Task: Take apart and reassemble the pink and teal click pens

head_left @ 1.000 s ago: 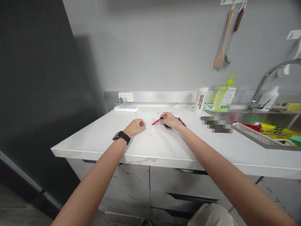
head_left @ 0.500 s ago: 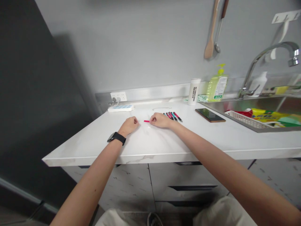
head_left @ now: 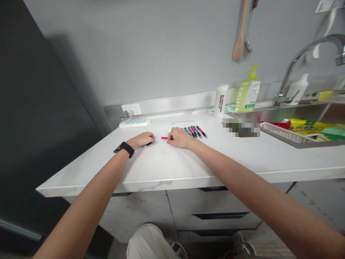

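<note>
My left hand (head_left: 142, 139) is closed on a pen's black lower part (head_left: 147, 144), its tip pointing down and left. A thin white refill (head_left: 157, 138) sticks out on the other side, toward the right hand. My right hand (head_left: 179, 137) pinches a pink pen barrel (head_left: 164, 138), whose end juts out leftward. A small gap lies between the refill and the barrel. Just behind the right hand, several pink and blue pens (head_left: 196, 132) with black grips lie side by side on the white countertop (head_left: 172, 165).
A thin wire-like strand (head_left: 183, 121) lies behind the hands. At the back left is a power strip (head_left: 135, 123). A white canister (head_left: 221, 100), soap bottle (head_left: 248, 94) and blurred-out flat object (head_left: 241, 128) stand or lie near the sink (head_left: 299, 144) at right.
My left hand has moved a little left, and the black pen part now shows beneath its fingers. The right hand still holds the pink barrel. The view has shifted slightly.
</note>
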{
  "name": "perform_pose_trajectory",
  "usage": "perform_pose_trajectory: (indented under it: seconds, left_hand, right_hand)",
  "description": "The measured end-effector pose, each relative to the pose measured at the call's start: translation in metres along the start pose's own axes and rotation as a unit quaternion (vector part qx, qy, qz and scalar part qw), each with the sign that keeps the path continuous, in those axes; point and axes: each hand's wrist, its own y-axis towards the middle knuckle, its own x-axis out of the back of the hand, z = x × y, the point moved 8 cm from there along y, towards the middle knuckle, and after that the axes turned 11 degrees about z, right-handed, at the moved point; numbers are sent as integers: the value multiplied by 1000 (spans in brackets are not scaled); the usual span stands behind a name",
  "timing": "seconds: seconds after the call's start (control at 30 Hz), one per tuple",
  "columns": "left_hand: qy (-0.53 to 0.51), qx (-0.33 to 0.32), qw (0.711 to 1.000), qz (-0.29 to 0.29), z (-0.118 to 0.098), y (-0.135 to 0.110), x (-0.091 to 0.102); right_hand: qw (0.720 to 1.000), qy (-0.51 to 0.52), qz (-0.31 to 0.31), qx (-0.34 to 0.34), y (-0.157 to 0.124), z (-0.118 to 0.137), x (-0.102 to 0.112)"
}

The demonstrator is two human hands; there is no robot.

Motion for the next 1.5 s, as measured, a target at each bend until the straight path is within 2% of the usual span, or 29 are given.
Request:
perform_pose_trajectory:
  seconds: [0.1, 0.17, 0.27, 0.37, 0.43, 0.5, 0.63, 0.73, 0.83, 1.07, 1.2, 1.37, 1.5]
  left_hand:
    - [-125, -40, 991, -7, -1, -13, 2]
    - [-169, -65, 983, -34, -7, -22, 4]
    - [-192, -100, 976, -39, -21, -28, -1]
    - [-220, -150, 963, -46, -35, -25, -4]
    - [-249, -190, 947, -65, -41, -22, -3]
    - [-274, -213, 935, -79, -42, -20, -2]
    - [-292, -211, 929, -86, -40, -19, -1]
    - [-295, -205, 929, -86, -37, -19, -1]
    - [-291, -201, 932, -82, -35, -19, -2]
    - [-271, -203, 938, -79, -39, -22, -3]
    - [-253, -195, 944, -86, -34, -22, -1]
    - [-72, -154, 977, -124, -18, -26, 8]
    - [25, -109, 985, -129, -12, -30, 13]
  right_hand:
    - [1000, -9, 4, -2, -1, 3, 3]
    - [1000, 15, -5, -7, -1, 4, 6]
    - [994, 106, -6, -20, 1, 0, 8]
    - [973, 227, 2, -28, 5, -5, 3]
    - [951, 307, 0, -24, 8, -6, -1]
    - [917, 398, -5, -19, 11, -7, -4]
    - [854, 519, 1, -28, 11, -3, -8]
    - [811, 582, 2, -68, 9, -4, -8]
    - [782, 613, -12, -109, 6, -7, -7]
    - [766, 631, -42, -117, 6, -14, -4]
    - [765, 631, -64, -115, 7, -22, -4]
    - [761, 635, -67, -115, 5, -24, -1]
    - [763, 635, -47, -116, 1, -20, -1]
